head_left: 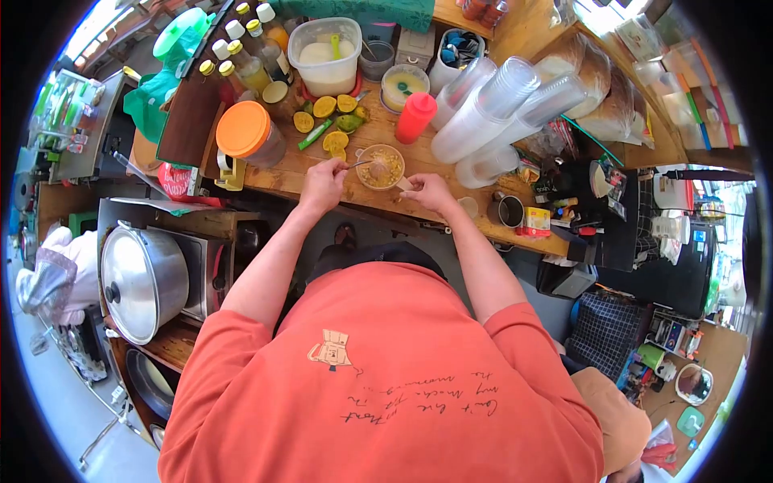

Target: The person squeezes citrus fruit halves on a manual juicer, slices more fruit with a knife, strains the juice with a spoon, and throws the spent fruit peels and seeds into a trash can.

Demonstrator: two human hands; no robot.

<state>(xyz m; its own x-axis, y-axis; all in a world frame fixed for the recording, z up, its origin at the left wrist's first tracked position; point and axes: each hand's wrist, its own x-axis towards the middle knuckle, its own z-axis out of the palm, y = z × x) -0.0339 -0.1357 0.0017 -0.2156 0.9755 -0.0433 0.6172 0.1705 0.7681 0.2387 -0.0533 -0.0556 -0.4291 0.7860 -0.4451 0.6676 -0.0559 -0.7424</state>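
A small round strainer [369, 179] with yellow pulp and seeds in it sits at the front of the wooden table. My left hand [324, 187] is closed on the handle of a metal spoon [361, 164], whose bowl reaches into the pulp. On the other side, my right hand [431, 196] pinches the strainer's short pale handle [405, 184]. What supports the strainer from below is hidden. Cut orange-fleshed citrus halves [324, 107] and a green-handled knife [315, 134] lie just behind it.
An orange-lidded jar [242, 130] stands left, a red squeeze bottle [416, 118] and stacked plastic cups [483, 121] right. Behind are a tub of white powder [325, 79] and several bottles [251, 64]. A metal mug [507, 210] stands near the front edge; a large pot [145, 282] is lower left.
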